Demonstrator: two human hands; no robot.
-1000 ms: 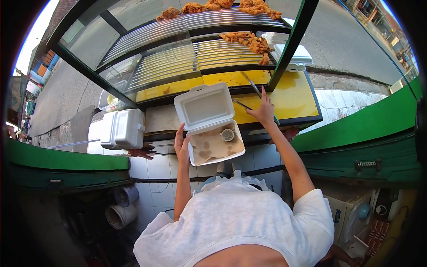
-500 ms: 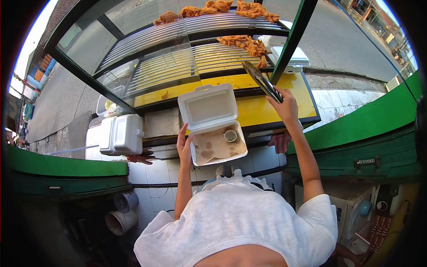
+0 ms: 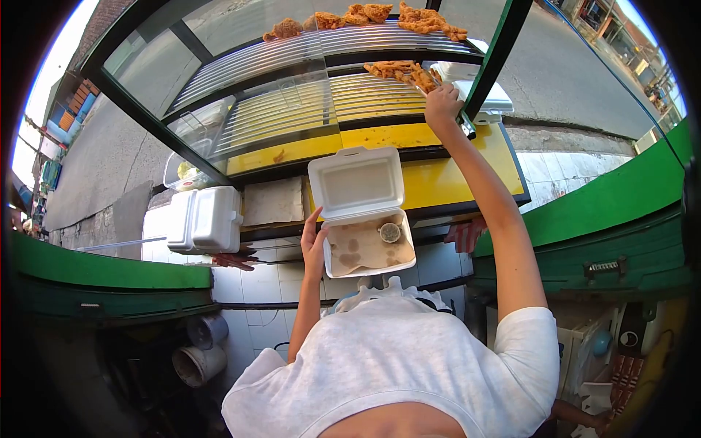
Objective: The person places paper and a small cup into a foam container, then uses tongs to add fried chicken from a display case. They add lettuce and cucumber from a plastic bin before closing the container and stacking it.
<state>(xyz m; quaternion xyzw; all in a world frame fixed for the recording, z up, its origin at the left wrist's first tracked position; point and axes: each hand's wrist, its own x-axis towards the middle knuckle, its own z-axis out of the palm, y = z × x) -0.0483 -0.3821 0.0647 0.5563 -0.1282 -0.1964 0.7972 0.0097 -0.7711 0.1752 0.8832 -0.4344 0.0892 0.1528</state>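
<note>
My left hand (image 3: 314,244) grips the left side of an open white foam takeaway box (image 3: 356,179), its lid tipped back. Inside the box lies stained brown paper (image 3: 358,244) with a small round cup (image 3: 390,233) at the right. My right hand (image 3: 443,108) is closed on metal tongs (image 3: 466,124) and reaches to the lower rack of the display case. There the tongs' tips are at pieces of fried chicken (image 3: 396,69); my hand partly hides them, so whether they pinch a piece cannot be made out.
More fried chicken (image 3: 431,23) rests on the upper rack (image 3: 380,41). Closed foam boxes (image 3: 216,219) stand at the left, beside a sheet of brown paper (image 3: 273,202). The case's green post (image 3: 498,62) rises just right of my right hand. A glass panel (image 3: 270,109) covers the case's left part.
My right hand has moved up and forward with the tongs, from above the yellow counter to the chicken on the lower rack. My left hand still holds the box, slightly shifted in view.
</note>
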